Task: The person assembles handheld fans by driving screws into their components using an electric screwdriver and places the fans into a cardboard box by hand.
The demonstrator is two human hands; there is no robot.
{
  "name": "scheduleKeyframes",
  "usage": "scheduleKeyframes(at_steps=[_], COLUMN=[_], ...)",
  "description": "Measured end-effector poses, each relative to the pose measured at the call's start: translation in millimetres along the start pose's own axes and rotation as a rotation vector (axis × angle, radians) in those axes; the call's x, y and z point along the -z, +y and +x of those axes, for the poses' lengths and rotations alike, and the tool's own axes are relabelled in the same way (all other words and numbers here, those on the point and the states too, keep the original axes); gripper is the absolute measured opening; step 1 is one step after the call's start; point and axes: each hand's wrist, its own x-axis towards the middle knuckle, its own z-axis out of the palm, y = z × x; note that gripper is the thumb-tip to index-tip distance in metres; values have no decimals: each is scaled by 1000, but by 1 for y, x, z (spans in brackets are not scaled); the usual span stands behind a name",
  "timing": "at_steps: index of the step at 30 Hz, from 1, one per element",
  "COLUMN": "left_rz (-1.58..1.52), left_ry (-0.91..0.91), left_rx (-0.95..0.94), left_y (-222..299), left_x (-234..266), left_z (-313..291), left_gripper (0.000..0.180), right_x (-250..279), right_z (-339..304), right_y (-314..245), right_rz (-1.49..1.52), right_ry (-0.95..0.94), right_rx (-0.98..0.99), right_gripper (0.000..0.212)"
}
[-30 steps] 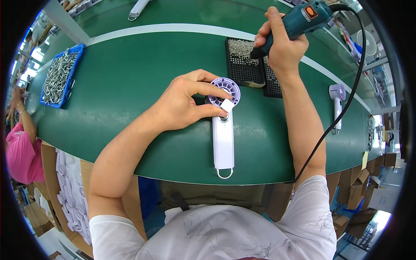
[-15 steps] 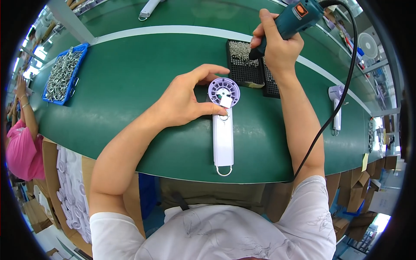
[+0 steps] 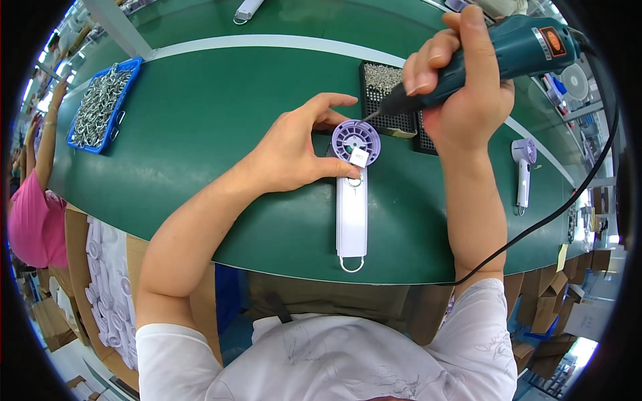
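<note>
A white and purple handheld fan (image 3: 352, 214) lies on the green worktable, its round purple head away from me and a wire loop at its near end. My left hand (image 3: 294, 147) grips it around the head and neck, thumb on the handle's top near a small white square piece (image 3: 359, 157). My right hand (image 3: 468, 87) is wrapped around a teal electric screwdriver (image 3: 521, 50) with a black nose. Its thin bit reaches the upper rim of the fan head; whether it touches a screw there is too small to tell.
Behind the fan stands a black perforated tray (image 3: 388, 123) heaped with small screws. A blue bin (image 3: 100, 107) of metal loops is at the left, another fan (image 3: 523, 170) at the right. The screwdriver's black cord (image 3: 548, 217) curves beside my right arm. A carton (image 3: 79, 267) holds white parts.
My right hand has tilted the screwdriver and brought its bit from over the screw tray to the fan head's rim. My left hand stays on the fan.
</note>
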Motion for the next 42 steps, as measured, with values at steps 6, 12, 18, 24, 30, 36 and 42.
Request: scheduleKeyframes(at_steps=[6, 12, 18, 24, 30, 36, 42], left_rz=[14, 18, 7, 6, -63, -20, -11], left_ry=[15, 11, 8, 15, -19, 4, -6], left_rx=[-17, -7, -15, -36, -26, -69, -110], left_y=[4, 2, 2, 1, 3, -3, -5], left_x=[-1, -1, -1, -1, -3, -2, -2], left_z=[0, 0, 1, 1, 1, 1, 0], left_gripper=[86, 86, 86, 84, 81, 78, 72], right_x=[-20, -1, -1, -5, -4, 1, 8], right_z=[-22, -16, -17, -19, -26, -16, -6], right_y=[-4, 8, 10, 14, 15, 5, 4], right_rz=[106, 28, 34, 61, -59, 33, 118], right_ry=[-17, -241, -242, -247, -308, -273, -197], right_rx=[-203, -48, -66, -96, -48, -25, -69], right_gripper=[24, 31, 29, 23, 16, 27, 30])
